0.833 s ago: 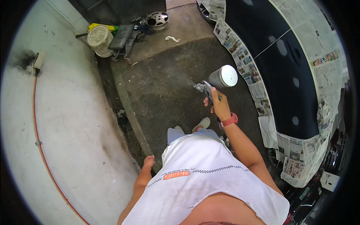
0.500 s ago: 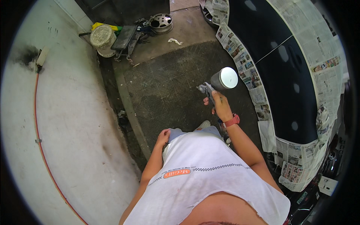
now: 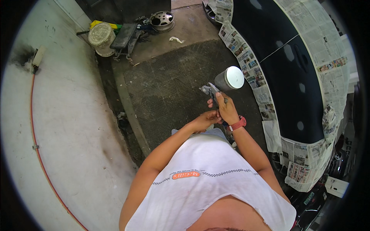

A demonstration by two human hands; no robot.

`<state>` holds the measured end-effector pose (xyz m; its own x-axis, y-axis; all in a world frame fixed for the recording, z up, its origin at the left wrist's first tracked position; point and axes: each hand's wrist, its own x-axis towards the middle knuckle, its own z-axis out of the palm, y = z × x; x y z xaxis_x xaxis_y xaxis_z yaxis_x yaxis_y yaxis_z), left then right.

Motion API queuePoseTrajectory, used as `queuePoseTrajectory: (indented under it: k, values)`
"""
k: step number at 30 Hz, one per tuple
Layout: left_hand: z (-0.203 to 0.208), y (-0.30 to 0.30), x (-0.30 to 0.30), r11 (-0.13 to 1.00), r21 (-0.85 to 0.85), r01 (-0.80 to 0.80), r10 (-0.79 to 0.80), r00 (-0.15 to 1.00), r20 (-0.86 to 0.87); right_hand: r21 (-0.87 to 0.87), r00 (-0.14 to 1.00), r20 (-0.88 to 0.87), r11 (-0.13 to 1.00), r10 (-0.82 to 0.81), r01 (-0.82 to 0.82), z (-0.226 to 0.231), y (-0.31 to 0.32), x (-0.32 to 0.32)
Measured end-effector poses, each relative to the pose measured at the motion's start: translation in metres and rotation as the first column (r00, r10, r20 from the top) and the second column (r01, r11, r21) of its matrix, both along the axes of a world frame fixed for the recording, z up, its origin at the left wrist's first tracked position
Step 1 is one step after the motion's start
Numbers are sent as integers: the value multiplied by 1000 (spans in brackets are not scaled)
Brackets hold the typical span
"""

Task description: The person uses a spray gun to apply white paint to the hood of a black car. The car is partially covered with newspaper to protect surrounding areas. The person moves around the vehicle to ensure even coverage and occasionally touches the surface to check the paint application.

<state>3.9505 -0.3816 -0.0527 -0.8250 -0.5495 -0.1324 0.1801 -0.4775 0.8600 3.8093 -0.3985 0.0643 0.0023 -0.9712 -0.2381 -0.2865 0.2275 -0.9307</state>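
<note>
My right hand (image 3: 228, 109) is closed around the grip of a grey spray gun (image 3: 210, 90), held out in front of my body. A round paint cup (image 3: 233, 77) with a pale lid sits on the gun, tilted toward the right. Below the grip, my left hand (image 3: 205, 121) reaches across, its fingers bent together at the grip's lower end. What they pinch there is hidden. Right of the cup stands a dark car body side (image 3: 283, 73) with light grey patches, bordered by newspaper masking (image 3: 246, 61).
A dark ribbed mat (image 3: 165, 81) covers the floor ahead. Along the left runs a pale wall (image 3: 77, 127) with a red hose (image 3: 34, 123). At the back are a crusted bucket (image 3: 102, 40), a black seat-like stand (image 3: 124, 36) and a wheel rim (image 3: 162, 21).
My left hand has moved from beside my waist up and to the right, to the lower end of the spray gun. My right hand keeps its hold almost in place.
</note>
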Motion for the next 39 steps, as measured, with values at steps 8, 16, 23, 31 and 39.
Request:
queuePoseTrajectory:
  k: [8, 16, 23, 31, 39]
  values:
    - [2, 14, 1, 1000, 15, -21, 21, 999, -34, 4, 999, -15, 999, -49, 49, 2, 12, 9]
    - [12, 27, 15, 995, -57, -78, 82, 994, 72, 5, 999, 23, 999, -33, 33, 12, 20, 19]
    - [10, 32, 28, 978, -116, -172, 184, 977, 108, 11, 988, 149, 999, -31, 30, 14, 14, 38]
    - [6, 33, 23, 985, -26, -168, 169, 984, 57, 33, 990, 139, 999, -5, 0, 11, 15, 28]
    - [-2, 17, -18, 993, -11, -116, 117, 988, 97, 38, 979, 187, 996, -81, 75, 9, 4, -20]
